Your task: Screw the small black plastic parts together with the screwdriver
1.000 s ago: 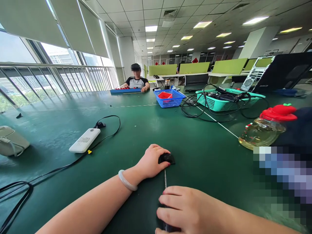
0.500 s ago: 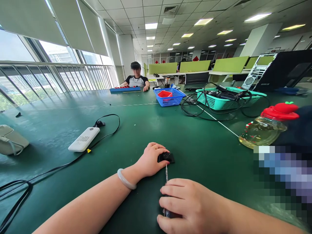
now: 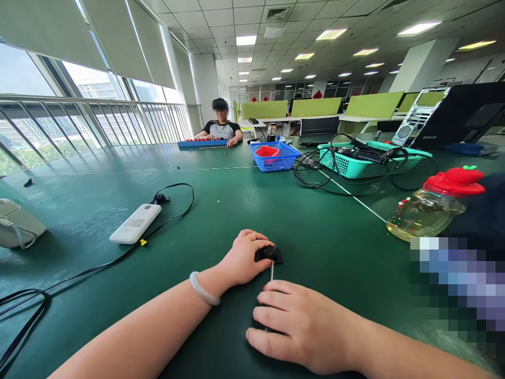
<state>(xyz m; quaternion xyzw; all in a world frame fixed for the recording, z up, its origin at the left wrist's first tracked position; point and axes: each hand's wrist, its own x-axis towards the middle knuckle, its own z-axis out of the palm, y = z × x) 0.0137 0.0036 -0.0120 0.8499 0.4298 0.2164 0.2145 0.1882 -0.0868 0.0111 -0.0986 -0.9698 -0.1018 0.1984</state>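
Note:
A small black block-like piece (image 3: 271,253) lies on the green table, and my left hand (image 3: 249,257) grips it between thumb and fingers. Its exact kind is too small to make out. Closer to me, my right hand (image 3: 300,323) is closed around a screwdriver, whose thin metal shaft (image 3: 272,271) points away from me. The shaft's tip meets the near side of the black piece, by my left thumb. My right fingers cover nearly all of the handle.
On the left lie a white power bank (image 3: 136,223) and a black cable (image 3: 90,271). Further off stand a blue basket (image 3: 275,163) and a green basket (image 3: 349,167) of cables. A red-lidded bottle (image 3: 422,213) is at right. Another person (image 3: 222,128) sits at the far end.
My right hand has shifted slightly forward with the screwdriver, toward the black piece, and more of the handle is covered. My left hand stays in place. The far person's hands have moved a little.

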